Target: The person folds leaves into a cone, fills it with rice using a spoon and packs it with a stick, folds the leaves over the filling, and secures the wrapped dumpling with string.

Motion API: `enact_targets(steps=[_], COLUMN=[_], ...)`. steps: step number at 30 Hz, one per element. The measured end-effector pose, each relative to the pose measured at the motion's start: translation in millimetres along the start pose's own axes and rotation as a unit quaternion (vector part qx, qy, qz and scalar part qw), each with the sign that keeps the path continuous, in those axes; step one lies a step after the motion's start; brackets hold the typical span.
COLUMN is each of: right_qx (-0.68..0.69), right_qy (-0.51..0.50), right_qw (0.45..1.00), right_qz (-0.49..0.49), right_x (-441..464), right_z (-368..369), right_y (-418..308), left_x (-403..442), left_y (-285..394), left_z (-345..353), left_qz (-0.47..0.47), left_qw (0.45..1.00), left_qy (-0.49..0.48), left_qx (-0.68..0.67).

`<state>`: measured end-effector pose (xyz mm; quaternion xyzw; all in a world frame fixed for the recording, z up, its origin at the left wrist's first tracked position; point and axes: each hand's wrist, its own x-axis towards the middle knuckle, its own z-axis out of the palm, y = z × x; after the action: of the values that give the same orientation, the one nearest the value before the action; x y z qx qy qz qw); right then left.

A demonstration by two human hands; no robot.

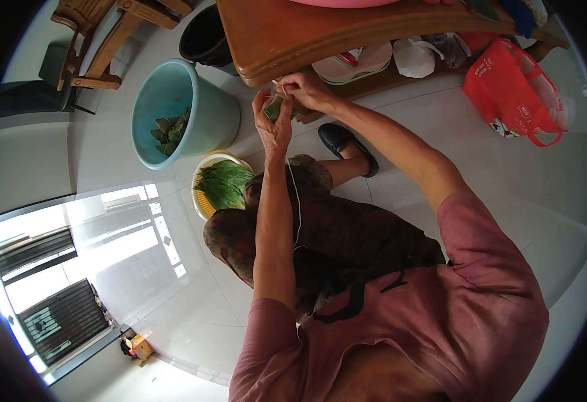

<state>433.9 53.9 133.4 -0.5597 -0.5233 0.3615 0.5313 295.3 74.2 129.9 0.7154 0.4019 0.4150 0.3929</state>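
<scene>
My left hand point(274, 130) is closed around a small green leaf-wrapped dumpling point(274, 109), just beside the table's edge. My right hand point(305, 91) pinches a white string point(295, 194) at the top of the dumpling. From my hands the string runs down past my left forearm to my lap. Beneath my left forearm, long green leaves point(224, 183) lie in a yellow basket point(201, 203). Several leaf-wrapped dumplings point(169, 136) rest at the bottom of a light teal bucket point(229, 114) to the left.
A wooden table point(273, 40) overhangs my hands, with a pink basin point(347, 2) on top. A black bucket point(203, 37) stands behind the teal one. Trays point(367, 63) and a white bag point(415, 57) sit below the tabletop. At right is a red bag point(511, 87).
</scene>
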Motion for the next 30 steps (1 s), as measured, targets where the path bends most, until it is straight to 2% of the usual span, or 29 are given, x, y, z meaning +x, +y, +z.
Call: enact_targets(steps=[2,4,7,11,14,16,19,22,26,28,29,30], right_qx=[0.184,0.392,0.47,0.284,0.162,0.077,0.117,0.018,-0.041,-0.063,-0.008,0.047], right_qy=[0.038,0.069,0.098,0.102,0.099,0.114,0.1,0.044,-0.015,-0.016,-0.004,0.007], right_qw=[0.978,0.901,0.867,0.951,0.981,0.99,0.987,0.995,0.993,0.989,0.993,0.993], right_qz=[0.093,0.174,0.135,0.063,0.027,0.015,-0.046,-0.085,-0.11,-0.134,-0.119,-0.105], right_x=[-8.1,-12.9,-14.2,-16.5,-12.9,-15.8,-18.3,-15.7,-13.1,-12.1,-12.6,-13.0], right_z=[8.3,20.0,30.6,25.9,23.1,21.2,18.7,8.6,-5.8,-8.1,-5.6,-1.4], right_y=[-1.3,-1.8,0.4,-0.5,8.5,1.7,0.2,-3.5,-12.5,-11.9,-11.1,-9.1], left_x=[-1.3,-3.4,-4.7,-6.9,-9.3,-10.5,-10.4,-11.2,-10.4,-10.3,-10.2,-8.3], left_y=[-3.5,1.2,0.3,6.9,17.7,23.9,22.5,24.0,36.2,47.4,50.2,44.6], left_z=[1.2,2.1,1.2,-0.7,-1.8,-3.1,-4.7,-5.4,-5.4,-6.9,-8.4,-8.6], left_qz=[0.007,0.001,0.008,0.022,0.037,0.013,-0.001,-0.021,-0.044,-0.105,-0.136,-0.154], left_qw=[1.0,0.999,0.999,0.999,0.999,0.998,0.996,0.994,0.989,0.977,0.969,0.943], left_qy=[-0.003,-0.011,-0.015,-0.023,-0.031,-0.05,-0.076,-0.09,-0.098,-0.11,-0.114,-0.111], left_qx=[-0.016,-0.039,-0.049,-0.034,-0.025,-0.047,-0.048,-0.06,-0.105,-0.152,-0.175,-0.274])
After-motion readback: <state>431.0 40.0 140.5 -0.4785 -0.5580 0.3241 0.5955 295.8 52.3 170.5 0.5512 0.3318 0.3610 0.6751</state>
